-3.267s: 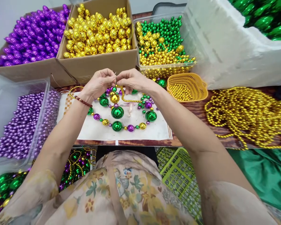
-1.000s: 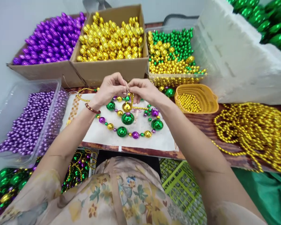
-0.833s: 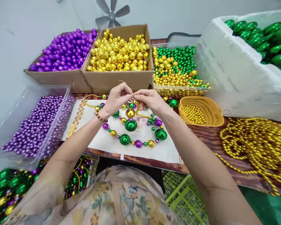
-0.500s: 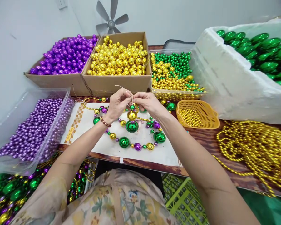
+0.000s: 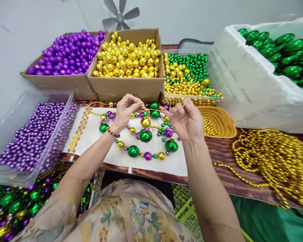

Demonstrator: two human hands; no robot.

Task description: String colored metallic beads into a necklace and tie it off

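Observation:
A bead necklace [image 5: 145, 135] of green, gold and purple balls lies in a loop on a white cloth [image 5: 96, 139]. My left hand [image 5: 125, 109] is pinched shut on a thin white thread just above the necklace's top. My right hand [image 5: 187, 119] is raised to the right, its fingers pinched on the same thread, which stretches taut between the two hands over the beads.
Cardboard boxes of purple balls [image 5: 68, 52] and gold balls [image 5: 127, 58] stand behind. A clear tub of green and gold beads [image 5: 189, 72], an orange basket [image 5: 221, 117], a purple bead tub [image 5: 30, 134], gold strands [image 5: 275, 161] and a white foam box [image 5: 255, 80] surround the cloth.
My right hand has pulled away to the right, drawing the thread taut between the hands. The left hand stays pinched above the necklace. The view has shifted slightly.

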